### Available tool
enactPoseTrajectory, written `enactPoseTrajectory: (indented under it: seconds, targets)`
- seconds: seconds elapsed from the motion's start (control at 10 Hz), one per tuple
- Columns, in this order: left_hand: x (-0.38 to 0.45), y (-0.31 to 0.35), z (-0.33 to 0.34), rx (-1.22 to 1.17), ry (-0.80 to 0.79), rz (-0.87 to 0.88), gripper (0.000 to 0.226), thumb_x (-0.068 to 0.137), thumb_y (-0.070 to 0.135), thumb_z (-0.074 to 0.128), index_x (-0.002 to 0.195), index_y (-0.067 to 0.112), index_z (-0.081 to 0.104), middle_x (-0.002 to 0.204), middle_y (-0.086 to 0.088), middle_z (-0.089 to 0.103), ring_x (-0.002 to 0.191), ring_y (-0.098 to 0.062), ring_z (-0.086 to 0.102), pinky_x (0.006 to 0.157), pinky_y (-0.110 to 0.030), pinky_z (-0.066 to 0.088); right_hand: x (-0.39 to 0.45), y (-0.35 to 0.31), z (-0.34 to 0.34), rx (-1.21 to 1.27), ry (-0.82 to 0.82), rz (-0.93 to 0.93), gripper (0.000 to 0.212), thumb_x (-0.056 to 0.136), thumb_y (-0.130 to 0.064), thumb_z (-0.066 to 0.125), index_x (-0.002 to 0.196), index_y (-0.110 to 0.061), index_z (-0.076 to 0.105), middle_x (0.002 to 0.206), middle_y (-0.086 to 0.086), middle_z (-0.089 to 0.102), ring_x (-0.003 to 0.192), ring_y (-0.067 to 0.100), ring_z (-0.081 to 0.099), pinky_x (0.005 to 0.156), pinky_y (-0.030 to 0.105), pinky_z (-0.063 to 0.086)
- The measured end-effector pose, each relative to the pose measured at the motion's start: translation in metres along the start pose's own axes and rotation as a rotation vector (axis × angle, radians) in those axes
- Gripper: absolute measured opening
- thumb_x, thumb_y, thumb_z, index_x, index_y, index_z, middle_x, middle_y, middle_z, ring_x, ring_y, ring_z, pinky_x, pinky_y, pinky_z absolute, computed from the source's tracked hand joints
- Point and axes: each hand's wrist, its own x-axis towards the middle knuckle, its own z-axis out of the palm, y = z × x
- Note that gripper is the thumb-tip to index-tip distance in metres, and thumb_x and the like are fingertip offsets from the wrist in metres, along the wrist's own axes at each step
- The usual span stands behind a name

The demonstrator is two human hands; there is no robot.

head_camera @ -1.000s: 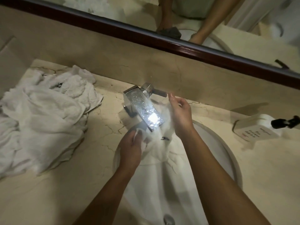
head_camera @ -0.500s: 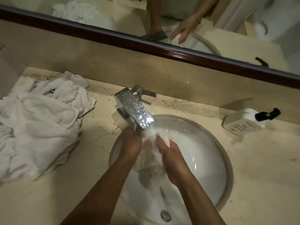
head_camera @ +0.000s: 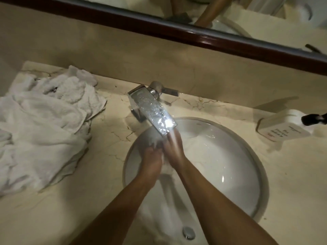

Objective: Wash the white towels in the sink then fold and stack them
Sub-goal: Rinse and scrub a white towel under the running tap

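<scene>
A wet white towel (head_camera: 192, 147) lies bunched in the round white sink (head_camera: 235, 174), under the chrome faucet (head_camera: 154, 110). My left hand (head_camera: 152, 160) grips the towel's left part, fingers curled into the cloth. My right hand (head_camera: 174, 147) presses on the towel just below the spout; it is blurred by motion, so its fingers are unclear. A pile of crumpled white towels (head_camera: 40, 124) sits on the marble counter to the left of the sink.
A white soap bottle with a black pump (head_camera: 283, 126) lies on its side at the counter's right. The faucet lever (head_camera: 166, 91) points right, near the backsplash. A dark-framed mirror (head_camera: 177, 32) runs above. The drain plug (head_camera: 188, 232) shows at the sink's near side.
My hands dropped from holding the towel up by the spout down into the basin and now rub it together. The right hand slid forward under the spout.
</scene>
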Motion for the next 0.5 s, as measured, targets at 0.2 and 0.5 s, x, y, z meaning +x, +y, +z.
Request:
enactPoseTrajectory:
  seconds: [0.2, 0.5]
  targets:
    - [0.03, 0.011, -0.003, 0.006, 0.092, -0.078, 0.037, 0.109, 0.016, 0.028, 0.141, 0.007, 0.043, 0.132, -0.015, 0.056, 0.102, -0.008, 0.063, 0.081, -0.013, 0.05, -0.014, -0.008, 0.018, -0.163, -0.045, -0.09, 0.029, 0.092, -0.032, 0.058, 0.098, -0.007, 0.071, 0.1, 0.012, 0.072, 0.095, 0.03, 0.067, 0.088, 0.043, 0.053]
    - [0.012, 0.035, 0.002, -0.153, 0.084, 0.141, 0.027, 0.1, 0.003, 0.046, 0.123, -0.004, 0.058, 0.096, -0.006, 0.061, 0.096, -0.026, 0.061, 0.075, -0.031, 0.052, -0.041, -0.009, 0.004, 0.029, -0.087, 0.059, 0.029, 0.105, -0.014, 0.041, 0.097, -0.022, 0.067, 0.088, -0.008, 0.067, 0.086, 0.01, 0.063, 0.078, 0.027, 0.051]
